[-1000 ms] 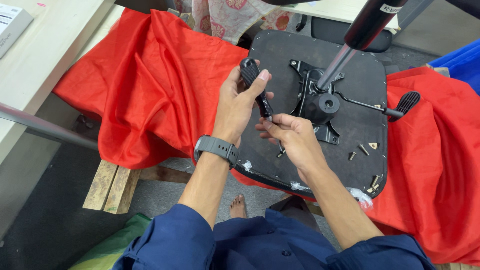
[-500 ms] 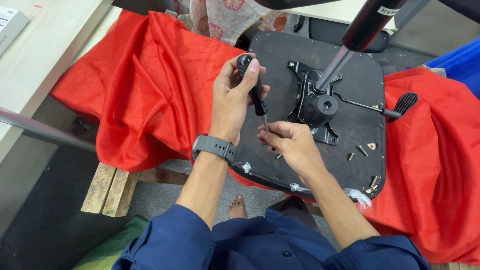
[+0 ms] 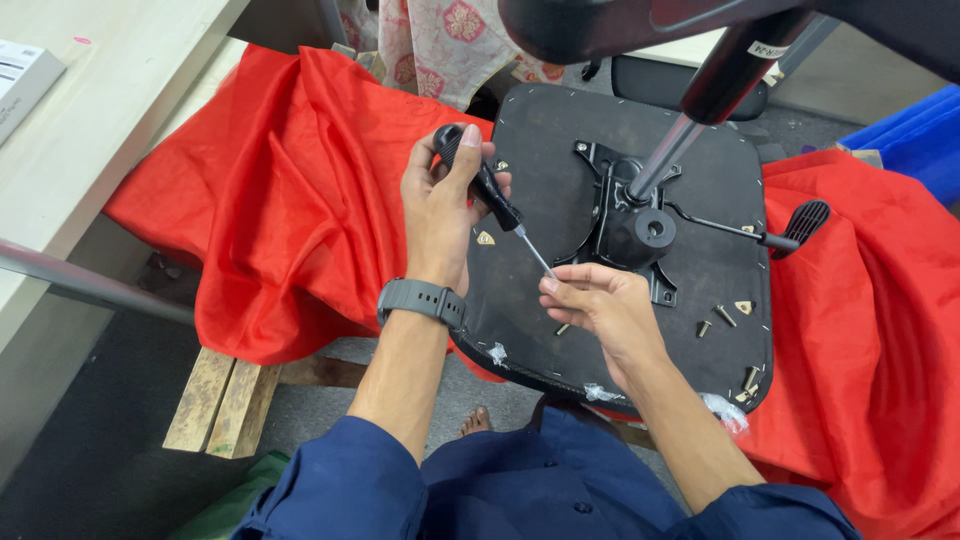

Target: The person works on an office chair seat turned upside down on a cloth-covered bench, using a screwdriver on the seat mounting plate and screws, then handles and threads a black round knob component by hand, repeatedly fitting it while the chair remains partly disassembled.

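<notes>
A crumpled red cloth (image 3: 290,210) was spread under an upturned black chair seat base (image 3: 560,150), on which a black metal tilt mechanism (image 3: 640,232) with a lever (image 3: 760,235) was mounted. A black-handled screwdriver (image 3: 485,185) was clasped by the left hand (image 3: 440,205), its grip closed round the handle; the shaft tip was pinched by the right hand (image 3: 600,305) just above the base. Loose screws (image 3: 725,318) lay near the mechanism. A slip of the tip was judged possible, since it rested against fingers rather than in a screw head. A white box with a printed label (image 3: 25,75) lay on the pale desk (image 3: 120,110) at upper left.
</notes>
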